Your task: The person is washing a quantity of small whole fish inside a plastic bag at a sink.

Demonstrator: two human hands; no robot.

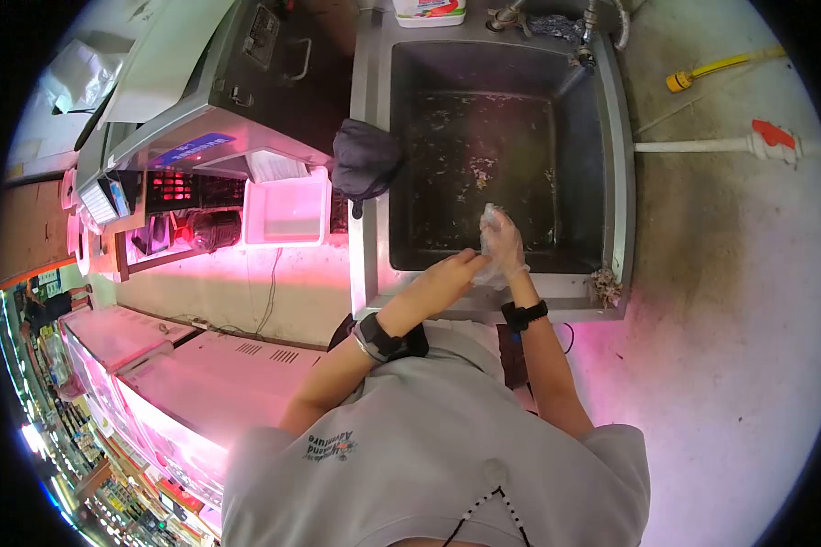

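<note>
Thin clear plastic glove [502, 239] sits on the right hand [504, 251], fingers pointing up over the sink [611, 164] front edge. Left hand [454, 271] comes in from the left, fingers pinched on the glove cuff near the right wrist. Dark cloth [365, 159] on sink rim, well apart.

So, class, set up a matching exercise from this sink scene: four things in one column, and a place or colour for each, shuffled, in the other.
Things:
1. dark cloth
2. white tray
3. yellow hose end
4. right hand

Descriptions:
A. on the floor, right of the sink
B. in a clear glove, over the basin
C. draped on the sink's left rim
D. left of the sink, lit pink

Pairs: 1-C, 2-D, 3-A, 4-B
</note>
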